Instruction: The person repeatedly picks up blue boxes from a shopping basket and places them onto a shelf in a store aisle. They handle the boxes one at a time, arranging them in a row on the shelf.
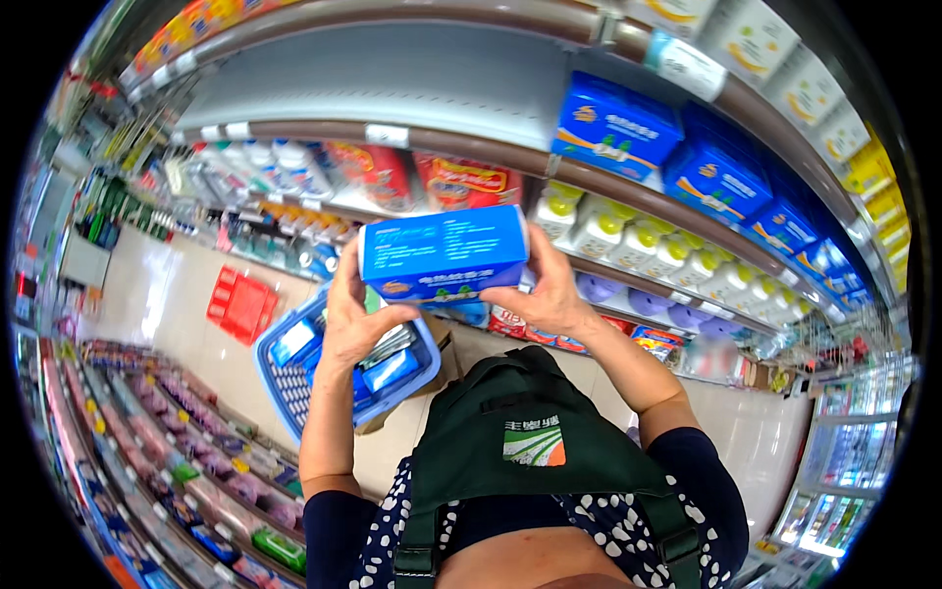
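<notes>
Between my two hands I hold a blue cardboard box [444, 250] with pale printing, in front of the shelving and above the floor. My left hand [355, 314] grips its left end, thumb along the lower front edge. On the right end is my right hand [543, 285], its thumb also pressed on the lower front. Similar blue boxes [616, 128] stand in a row on the shelf to the right. Below my left forearm sits a blue plastic basket [429, 346] with several blue and white packages in it.
A grey shelf [392, 83] with a brown front edge runs across the top. Under it stand red packages [466, 182] and white bottles with yellow-green caps [648, 239]. A red crate [241, 304] lies on the floor at left. Another stocked shelf [167, 442] runs along the lower left.
</notes>
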`<state>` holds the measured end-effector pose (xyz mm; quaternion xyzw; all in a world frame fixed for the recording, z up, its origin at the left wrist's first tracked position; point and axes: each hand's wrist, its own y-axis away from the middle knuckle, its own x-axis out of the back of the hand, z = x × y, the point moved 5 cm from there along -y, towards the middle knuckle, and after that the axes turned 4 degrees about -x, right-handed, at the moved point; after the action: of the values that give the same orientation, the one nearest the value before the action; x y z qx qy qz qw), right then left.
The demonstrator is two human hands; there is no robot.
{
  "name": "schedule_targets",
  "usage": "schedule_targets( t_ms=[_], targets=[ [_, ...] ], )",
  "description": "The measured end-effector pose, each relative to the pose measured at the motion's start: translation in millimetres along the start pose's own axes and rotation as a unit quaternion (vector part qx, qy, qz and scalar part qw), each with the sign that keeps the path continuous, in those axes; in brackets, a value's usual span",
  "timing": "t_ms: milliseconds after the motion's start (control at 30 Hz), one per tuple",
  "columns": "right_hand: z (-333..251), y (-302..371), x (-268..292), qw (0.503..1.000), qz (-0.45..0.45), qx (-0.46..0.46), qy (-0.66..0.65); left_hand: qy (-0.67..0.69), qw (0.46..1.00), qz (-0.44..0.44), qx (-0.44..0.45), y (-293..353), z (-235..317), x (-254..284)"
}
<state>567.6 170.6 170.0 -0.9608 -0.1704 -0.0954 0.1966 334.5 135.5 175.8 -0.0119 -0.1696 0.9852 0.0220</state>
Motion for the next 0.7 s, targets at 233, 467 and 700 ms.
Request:
schedule_targets(
  t_ms=[233, 467, 700],
  targets=[
    [-59.2, 0.7, 108.7, 0.949, 0.165, 0.097, 0.251, -0.028, 0.987, -0.116, -0.103, -96.4, 20.1, -103.5],
    [-64.1, 2.7, 146.4, 0.929, 0.266, 0.036, 0.257, -0.015, 0.982, -0.170, -0.082, -138.3, 24.6, -158.4],
    [-49.8, -13.6, 149.7, 0.938, 0.260, -0.015, 0.227, -0.100, 0.977, -0.164, -0.088, -153.9, 24.3, -165.4]
  ],
)
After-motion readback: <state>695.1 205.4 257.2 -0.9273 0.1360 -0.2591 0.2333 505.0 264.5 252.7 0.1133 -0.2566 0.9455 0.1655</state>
